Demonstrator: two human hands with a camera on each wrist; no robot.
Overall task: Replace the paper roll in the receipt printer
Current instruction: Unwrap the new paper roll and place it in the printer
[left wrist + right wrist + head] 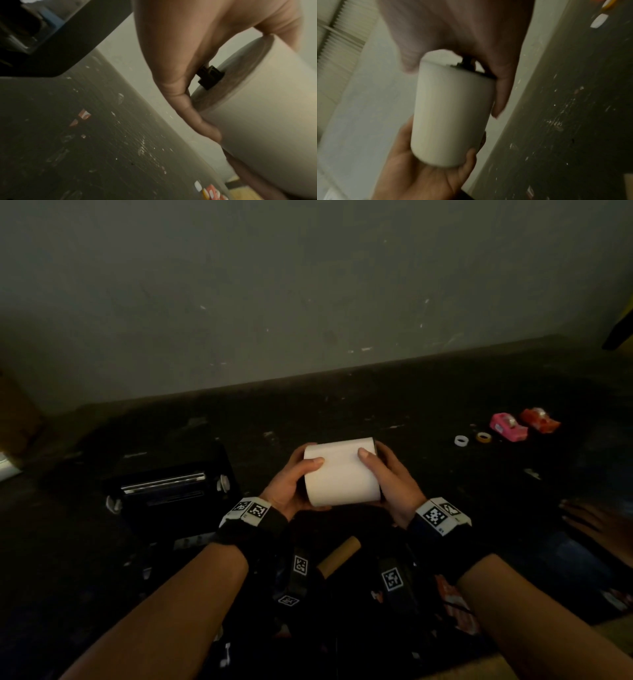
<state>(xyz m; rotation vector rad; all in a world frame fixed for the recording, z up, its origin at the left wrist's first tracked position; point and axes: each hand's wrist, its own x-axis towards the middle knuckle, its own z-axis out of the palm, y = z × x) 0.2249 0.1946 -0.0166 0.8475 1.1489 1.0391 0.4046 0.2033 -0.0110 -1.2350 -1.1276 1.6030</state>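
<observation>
The dark, scuffed table (428, 405) runs up to a grey wall (308, 285). On its left part sits the black receipt printer (171, 491), its lid open and a silvery bar showing across the top; what lies inside the bay is too dim to tell. A brown cardboard tube (339, 556) lies near the table's front edge, between the two forearms.

Held in the air over the middle of the table, to the right of the printer, is the white paper roll (342, 472). Its long axis runs left to right, one flat end facing each palm. A black spindle (210, 78) sticks out of the left end, beside the palm.

The left hand (291, 484) cups the left end, fingers curled under the roll and thumb pressed on top. The right hand (390, 477) grips the right end the same way, thumb on top, fingers wrapped round the far side.

At the far right of the table stand a pink tape dispenser (507, 426) and a red tape dispenser (539, 419), touching each other. Just beside them lie a white ring (461, 440) and a small yellow tape roll (483, 437).
</observation>
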